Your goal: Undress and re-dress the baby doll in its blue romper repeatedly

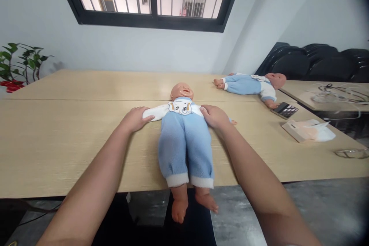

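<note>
A baby doll (184, 134) in a white and light-blue outfit lies on its back on the table, head toward the window, bare feet hanging past the near edge. An elephant-face bib (181, 107) covers its chest. My left hand (135, 119) is closed round the end of the white sleeve (157, 112), thumb on top; the doll's hand there is hidden. My right hand (215, 116) grips the doll's other arm near the shoulder, thumb on the sleeve. Beyond my right hand, the doll's small fingers (233, 122) stick out.
A second doll (245, 84) lies at the back right of the wooden table (72, 134). Near it are a dark patterned box (285, 110), a tissue pack (308, 130) and glasses (351, 154). A potted plant (21, 63) stands far left; cables (340, 92) lie on another table.
</note>
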{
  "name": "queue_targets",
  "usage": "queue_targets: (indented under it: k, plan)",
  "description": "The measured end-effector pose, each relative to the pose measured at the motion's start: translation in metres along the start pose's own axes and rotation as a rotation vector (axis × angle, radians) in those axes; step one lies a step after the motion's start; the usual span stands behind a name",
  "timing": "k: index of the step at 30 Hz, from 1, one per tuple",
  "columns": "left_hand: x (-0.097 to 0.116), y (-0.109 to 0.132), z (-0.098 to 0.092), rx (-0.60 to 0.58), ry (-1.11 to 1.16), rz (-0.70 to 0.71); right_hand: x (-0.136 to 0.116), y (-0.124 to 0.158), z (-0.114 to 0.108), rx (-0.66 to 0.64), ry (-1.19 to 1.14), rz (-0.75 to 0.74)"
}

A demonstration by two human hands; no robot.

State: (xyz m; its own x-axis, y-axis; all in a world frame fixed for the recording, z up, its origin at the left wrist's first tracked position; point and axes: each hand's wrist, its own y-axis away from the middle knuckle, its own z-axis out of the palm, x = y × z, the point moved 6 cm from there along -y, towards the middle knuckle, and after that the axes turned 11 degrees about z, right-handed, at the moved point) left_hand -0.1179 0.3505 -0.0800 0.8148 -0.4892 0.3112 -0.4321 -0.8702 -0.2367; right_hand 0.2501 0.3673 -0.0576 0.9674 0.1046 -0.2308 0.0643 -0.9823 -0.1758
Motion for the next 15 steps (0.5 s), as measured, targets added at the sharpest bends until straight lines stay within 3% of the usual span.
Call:
queue_targets:
  k: [4,8,11,15]
  plan:
    - [-0.018,0.007,-0.001,0.053,0.079,-0.004,0.004,-0.002,-0.002,0.045,-0.025,-0.018]
    - [-0.01,0.006,-0.015,0.243,0.073,-0.033,0.001,-0.002,-0.007,0.126,-0.094,-0.094]
    - [0.022,0.007,-0.029,0.393,0.053,0.022,0.0,-0.002,-0.011,0.202,-0.141,-0.112]
    - [0.101,0.033,-0.03,0.433,0.134,0.274,-0.008,0.001,-0.011,0.233,-0.222,-0.182]
